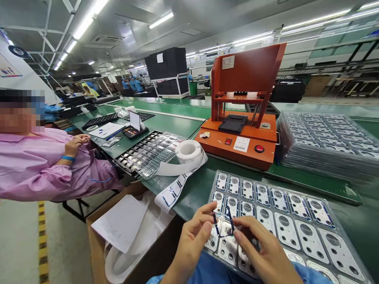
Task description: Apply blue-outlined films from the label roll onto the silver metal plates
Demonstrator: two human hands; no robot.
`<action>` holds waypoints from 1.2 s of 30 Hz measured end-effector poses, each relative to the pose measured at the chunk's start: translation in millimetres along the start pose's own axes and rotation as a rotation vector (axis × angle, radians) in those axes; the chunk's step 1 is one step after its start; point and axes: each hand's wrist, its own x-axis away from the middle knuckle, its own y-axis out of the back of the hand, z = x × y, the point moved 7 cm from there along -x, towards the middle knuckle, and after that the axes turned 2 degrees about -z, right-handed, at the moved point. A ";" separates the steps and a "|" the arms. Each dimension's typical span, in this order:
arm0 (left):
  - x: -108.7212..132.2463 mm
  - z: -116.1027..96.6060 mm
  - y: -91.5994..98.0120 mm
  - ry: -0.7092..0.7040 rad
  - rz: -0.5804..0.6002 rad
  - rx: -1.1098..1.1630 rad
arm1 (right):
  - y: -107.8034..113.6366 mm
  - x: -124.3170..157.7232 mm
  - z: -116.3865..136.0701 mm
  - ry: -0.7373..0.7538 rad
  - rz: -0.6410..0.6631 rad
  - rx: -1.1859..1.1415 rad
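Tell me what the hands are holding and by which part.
A thin dark frame: left hand at its upper left end, right hand at its lower right corner.

- Thin frame point(230, 217): dark blue, verging on black.
- Plates point(285, 224): silvery white, each marked with dark round holes; several edged in blue; the pattern repeats in rows.
- Printed strip point(180, 182): white ground, repeating dark-blue outlines.
- Roll point(189, 157): plain white.
- Sleeves point(310, 275): bright blue.
- Tabletop point(194, 198): deep green.
- Machine point(204, 136): orange-red body, with a bright red button point(259, 148), a white label point(241, 144) bearing dark print, and a black fixture point(233, 124).
- Stacked cases point(174, 63): black, with one white sheet point(160, 58).
- Co-worker's garment point(38, 165): pale pink; wristband point(68, 158), blue.
- Carton point(96, 244): brown.
- Floor tape point(43, 244): alternating yellow and black bands, on a greyish floor point(20, 240).
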 end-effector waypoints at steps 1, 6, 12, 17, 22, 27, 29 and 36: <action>-1.3 0.3 0.4 0.002 -0.023 0.001 | 0.5 -0.4 -2.9 -0.037 -0.007 -0.023; -4.6 1.5 0.2 0.029 -0.013 0.027 | -1.2 -3.3 -8.8 -0.159 0.028 -0.119; -3.7 -5.5 -6.1 0.018 0.004 -0.020 | -1.5 -4.0 -6.1 -0.256 0.032 -0.219; -3.5 -7.7 -7.7 -0.009 0.017 -0.069 | -2.3 -3.2 -3.9 -0.257 0.015 -0.257; -1.9 -6.8 -4.6 -0.103 0.055 -0.266 | 4.5 -2.0 -1.5 -0.199 -0.059 -0.243; 4.3 -23.6 -9.0 -0.439 -0.019 -0.776 | 17.3 -0.5 5.9 -0.089 -0.190 -0.183; 8.3 -32.5 -13.8 -0.581 -0.074 -0.891 | 20.3 0.5 8.2 -0.069 -0.222 -0.178; 17.9 -43.8 -18.0 -0.704 -0.311 -0.989 | 23.0 1.9 11.4 -0.033 -0.261 -0.156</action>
